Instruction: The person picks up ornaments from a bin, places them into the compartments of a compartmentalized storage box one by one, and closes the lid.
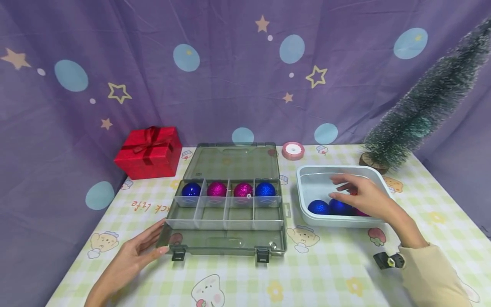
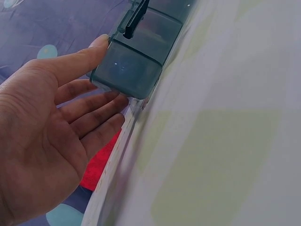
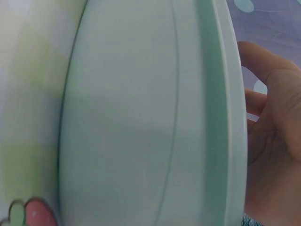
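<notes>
In the head view, my left hand (image 1: 132, 258) rests at the near left corner of a clear grey compartment box (image 1: 226, 244), with the thumb on its rim. The left wrist view shows the fingers (image 2: 96, 113) loosely extended along the box's end. A blue ball (image 1: 191, 190), two pink glitter balls (image 1: 216, 189) and another blue ball (image 1: 265, 190) fill the back row. My right hand (image 1: 364, 198) hovers over a pale blue tub (image 1: 320, 175), fingers spread. Beneath it lie blue balls (image 1: 319, 207), a mostly hidden pink one and something red. The tub wall hides the fingertips in the right wrist view.
A red gift box (image 1: 149, 153) with a bow stands at the back left. Behind the tub are a pink ribbon roll (image 1: 293, 151) and a small frosted tree (image 1: 414, 115). A black strap-like item (image 1: 388, 260) appears by the right sleeve. The box's lid (image 1: 234, 162) lies back, open.
</notes>
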`<action>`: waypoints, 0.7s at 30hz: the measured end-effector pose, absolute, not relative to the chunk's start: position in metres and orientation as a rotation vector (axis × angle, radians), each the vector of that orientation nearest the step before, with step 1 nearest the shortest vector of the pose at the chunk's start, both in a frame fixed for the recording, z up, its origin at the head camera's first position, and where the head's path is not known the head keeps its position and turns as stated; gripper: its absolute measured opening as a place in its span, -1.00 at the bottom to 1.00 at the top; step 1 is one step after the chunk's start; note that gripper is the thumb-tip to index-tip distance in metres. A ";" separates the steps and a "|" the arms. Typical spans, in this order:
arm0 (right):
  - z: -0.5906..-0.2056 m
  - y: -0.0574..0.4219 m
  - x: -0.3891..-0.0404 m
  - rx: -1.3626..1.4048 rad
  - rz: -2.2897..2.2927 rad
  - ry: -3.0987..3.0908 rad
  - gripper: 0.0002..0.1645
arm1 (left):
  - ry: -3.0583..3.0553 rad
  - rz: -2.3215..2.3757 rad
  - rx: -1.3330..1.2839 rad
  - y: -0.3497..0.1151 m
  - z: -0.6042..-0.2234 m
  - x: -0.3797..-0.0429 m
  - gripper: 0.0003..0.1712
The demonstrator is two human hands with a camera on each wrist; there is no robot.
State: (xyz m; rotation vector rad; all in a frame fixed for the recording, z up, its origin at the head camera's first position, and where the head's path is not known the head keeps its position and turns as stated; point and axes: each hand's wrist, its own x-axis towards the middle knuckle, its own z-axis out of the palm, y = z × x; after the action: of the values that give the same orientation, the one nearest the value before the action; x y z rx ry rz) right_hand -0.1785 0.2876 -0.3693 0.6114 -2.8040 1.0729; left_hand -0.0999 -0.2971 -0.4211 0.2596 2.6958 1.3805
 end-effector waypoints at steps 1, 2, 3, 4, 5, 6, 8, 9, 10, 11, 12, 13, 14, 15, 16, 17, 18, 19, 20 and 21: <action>-0.370 0.290 -0.177 0.612 1.080 -2.804 -0.48 | 2.691 1.389 0.264 -0.297 -0.422 -0.100 -0.17; -0.371 0.292 -0.176 0.615 1.093 -2.805 -0.48 | 2.686 1.397 0.267 -0.297 -0.422 -0.099 -0.17; -0.372 0.295 -0.175 0.618 1.103 -2.806 -0.47 | 2.682 1.405 0.270 -0.297 -0.422 -0.099 -0.18; -0.373 0.297 -0.174 0.616 1.110 -2.810 -0.47 | 2.683 1.409 0.276 -0.297 -0.422 -0.099 -0.18; -0.374 0.299 -0.173 0.610 1.103 -2.817 -0.46 | 2.686 1.409 0.279 -0.297 -0.422 -0.099 -0.18; -0.375 0.301 -0.171 0.597 1.100 -2.827 -0.45 | 2.693 1.405 0.286 -0.297 -0.422 -0.099 -0.18; -0.376 0.304 -0.169 0.572 1.093 -2.851 -0.44 | 2.706 1.394 0.299 -0.297 -0.421 -0.099 -0.18; -0.376 0.306 -0.168 0.560 1.082 -2.863 -0.44 | 2.709 1.389 0.302 -0.296 -0.421 -0.099 -0.18; -0.377 0.307 -0.167 0.551 1.076 -2.874 -0.43 | 2.714 1.382 0.300 -0.296 -0.421 -0.099 -0.18; -0.377 0.308 -0.167 0.543 1.077 -2.885 -0.43 | 2.715 1.376 0.296 -0.296 -0.420 -0.099 -0.18; -0.377 0.308 -0.166 0.537 1.082 -2.894 -0.43 | 2.714 1.372 0.291 -0.296 -0.420 -0.099 -0.18; -0.377 0.309 -0.165 0.541 1.081 -2.897 -0.44 | 2.712 1.367 0.283 -0.296 -0.420 -0.099 -0.17; -0.377 0.309 -0.165 0.543 1.077 -2.905 -0.44 | 2.709 1.369 0.280 -0.296 -0.420 -0.099 -0.17; -0.378 0.309 -0.165 0.543 1.074 -2.911 -0.44 | 2.707 1.369 0.276 -0.296 -0.420 -0.099 -0.17; -0.378 0.309 -0.165 0.544 1.070 -2.916 -0.45 | 2.709 1.366 0.274 -0.296 -0.420 -0.100 -0.17; -0.379 0.309 -0.165 0.542 1.058 -2.921 -0.46 | 2.708 1.368 0.274 -0.296 -0.420 -0.100 -0.17; -0.380 0.309 -0.165 0.544 1.043 -2.922 -0.47 | 2.708 1.370 0.276 -0.296 -0.420 -0.100 -0.17; -0.380 0.309 -0.165 0.553 1.029 -2.921 -0.48 | 2.706 1.375 0.279 -0.296 -0.421 -0.100 -0.17; -0.381 0.309 -0.166 0.556 1.017 -2.925 -0.49 | 2.706 1.381 0.284 -0.297 -0.421 -0.099 -0.17; -0.381 0.308 -0.166 0.562 1.003 -2.925 -0.49 | 2.706 1.380 0.282 -0.297 -0.421 -0.099 -0.17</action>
State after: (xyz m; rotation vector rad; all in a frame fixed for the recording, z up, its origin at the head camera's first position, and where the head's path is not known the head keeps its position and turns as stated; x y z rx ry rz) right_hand -0.1663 0.3084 -0.3815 0.5621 -2.9250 1.0029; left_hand -0.0994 -0.2967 -0.4211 0.2823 2.7065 1.3795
